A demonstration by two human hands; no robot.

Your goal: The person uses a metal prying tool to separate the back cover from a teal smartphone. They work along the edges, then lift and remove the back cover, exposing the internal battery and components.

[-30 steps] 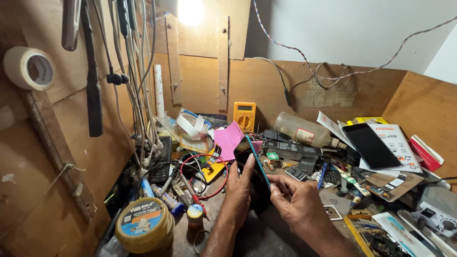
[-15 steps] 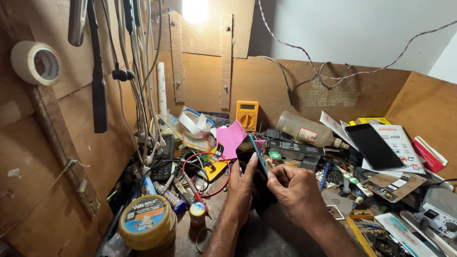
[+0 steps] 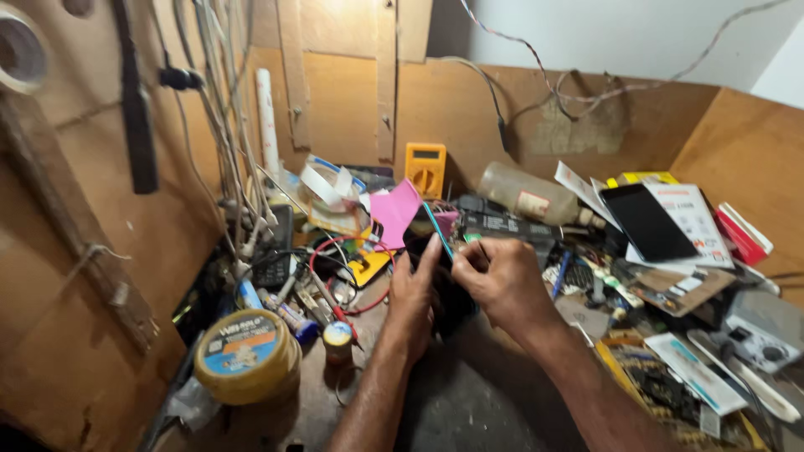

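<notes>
phone [image 3: 441,251] held up on edge between both hands | left hand [image 3: 412,293] grips its back | right hand [image 3: 500,280] pinches its edge | pink card [image 3: 395,211] just behind left hand | yellow tin [image 3: 247,356] left of it on worktop [image 3: 469,402]

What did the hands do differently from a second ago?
Hardly anything. The left hand still props the dark phone on its edge, and the right hand still pinches at its teal rim, fingers curled a little closer. Only the view slid right and down. The yellow tin and yellow meter stayed put.
</notes>
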